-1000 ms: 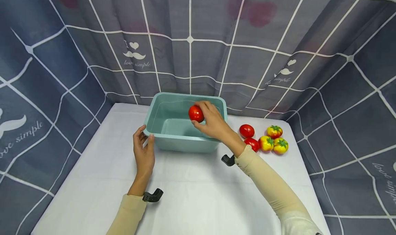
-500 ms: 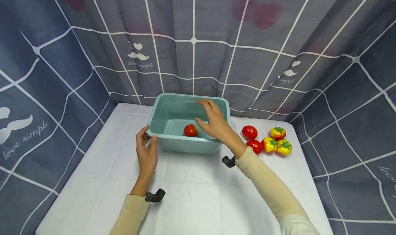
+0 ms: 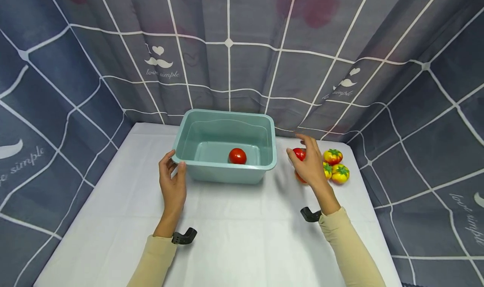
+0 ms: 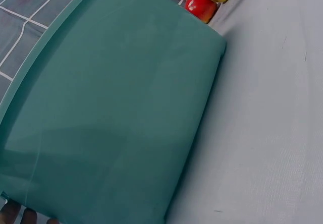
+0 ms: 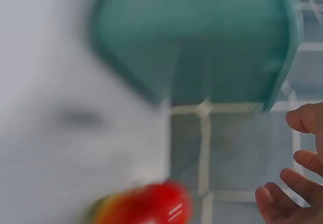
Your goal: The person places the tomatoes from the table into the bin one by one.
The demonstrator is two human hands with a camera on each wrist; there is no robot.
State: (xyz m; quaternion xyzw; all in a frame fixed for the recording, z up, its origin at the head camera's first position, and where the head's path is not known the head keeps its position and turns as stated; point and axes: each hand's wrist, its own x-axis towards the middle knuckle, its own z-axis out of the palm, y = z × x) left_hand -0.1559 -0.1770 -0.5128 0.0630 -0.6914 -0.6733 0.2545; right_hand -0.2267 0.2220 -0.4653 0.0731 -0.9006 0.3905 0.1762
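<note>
Nearest to me, the left sleeve (image 3: 153, 264) comes in at eight o'clock of the tabletop's middle and the right sleeve (image 3: 349, 247) between three and four, each with a black wrist mount (image 3: 184, 236) at the cuff. On the white cloth (image 3: 234, 219), toward ten o'clock, I have the left hand (image 3: 174, 188) curled round the near-left corner of the green tub (image 3: 223, 175), thumb against the near wall and fingers along the side.

At two o'clock the right hand (image 3: 311, 163) hangs over the fruit, thumb and fingers apart. One red tomato (image 3: 300, 153) shows between them; I can't tell whether they touch it. A second red tomato (image 3: 300, 178) is mostly hidden under that hand. Just beyond, between two and three, three yellow-red fruits (image 3: 340, 174) with green tops sit close together. My right wrist feed smears the fruit too much to help.

The tub stands at twelve. Inside it, between four and five o'clock of its own middle, a lone tomato (image 3: 237, 156) lies low by the near wall. Farthest off, grey curtain (image 3: 211, 62) with white grid lines rises behind everything.
</note>
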